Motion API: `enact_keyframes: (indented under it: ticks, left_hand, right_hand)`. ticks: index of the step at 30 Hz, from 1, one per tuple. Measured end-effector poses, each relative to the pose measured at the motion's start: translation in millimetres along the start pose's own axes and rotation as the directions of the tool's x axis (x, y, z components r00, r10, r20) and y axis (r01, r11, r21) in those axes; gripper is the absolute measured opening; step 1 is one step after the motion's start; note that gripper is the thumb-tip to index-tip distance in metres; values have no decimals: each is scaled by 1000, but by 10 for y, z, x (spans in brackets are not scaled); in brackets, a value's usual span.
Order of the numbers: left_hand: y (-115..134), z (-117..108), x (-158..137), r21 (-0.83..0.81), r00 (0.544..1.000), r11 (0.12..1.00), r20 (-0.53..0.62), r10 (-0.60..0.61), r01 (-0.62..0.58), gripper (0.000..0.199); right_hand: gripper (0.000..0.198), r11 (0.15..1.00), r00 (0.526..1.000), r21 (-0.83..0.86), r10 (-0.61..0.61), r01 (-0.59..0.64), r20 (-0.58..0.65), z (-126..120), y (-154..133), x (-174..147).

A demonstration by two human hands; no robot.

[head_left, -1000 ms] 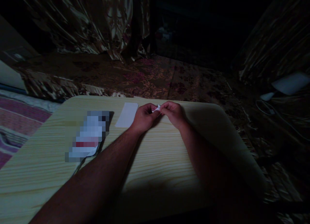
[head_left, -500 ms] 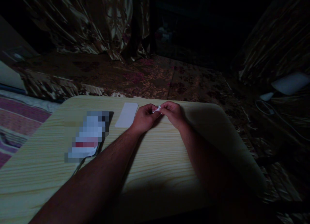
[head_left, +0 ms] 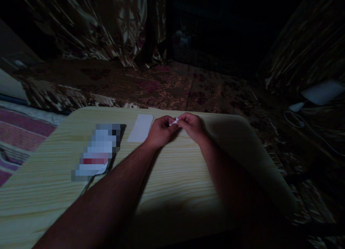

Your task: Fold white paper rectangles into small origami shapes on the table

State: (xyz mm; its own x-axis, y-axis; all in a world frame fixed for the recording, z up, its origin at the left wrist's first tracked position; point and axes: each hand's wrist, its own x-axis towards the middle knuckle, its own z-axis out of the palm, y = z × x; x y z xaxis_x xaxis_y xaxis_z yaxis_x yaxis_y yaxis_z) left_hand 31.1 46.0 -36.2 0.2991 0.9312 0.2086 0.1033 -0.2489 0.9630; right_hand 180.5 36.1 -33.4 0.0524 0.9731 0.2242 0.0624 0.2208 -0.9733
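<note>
Over the far part of the table, my left hand (head_left: 161, 131) and my right hand (head_left: 192, 126) meet, fingertips almost touching. Between them they pinch a small piece of white paper (head_left: 175, 121); a pointed corner sticks up and the rest is hidden behind my fingers. Both hands are closed on it, thumbs and forefingers pressed together. Just left of my left hand, a stack of white paper sheets (head_left: 140, 128) lies flat on the pale wood-grain table (head_left: 178, 177).
A phone-like device (head_left: 98, 152), its screen blurred out, sits on the left with a cable running from it. Patterned cloth (head_left: 172, 85) covers a ledge beyond the table. A white lamp (head_left: 323, 92) with a cord stands at the right. Striped bedding (head_left: 24, 134) borders the left edge.
Hardly anything differs. My hands keep the same grip on the white paper, with at most a slight shift of the right fingers.
</note>
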Motion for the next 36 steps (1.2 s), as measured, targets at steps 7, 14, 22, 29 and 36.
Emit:
enact_keyframes:
  ticks: [7,14,22,29,36]
  left_hand:
    - [-31,5,0,18,1000,1000,22,8,-9,26]
    - [-3,5,-2,-6,1000,1000,1,-20,20,27]
    - [-1,2,0,58,999,998,40,-15,13,26]
    - [-35,-2,1,49,999,999,36,-8,6,25]
    - [-31,-3,0,47,1000,999,9,3,-4,26]
  right_hand:
    - [12,1000,1000,-21,-7,7,2,-6,32,7]
    - [13,1000,1000,-20,-12,12,7,1,16,3]
    - [11,998,999,-41,-38,38,7,-7,15,4]
    - [13,1000,1000,-9,-6,6,8,0,-1,-2]
    - [15,1000,1000,-2,-19,19,18,-2,16,6]
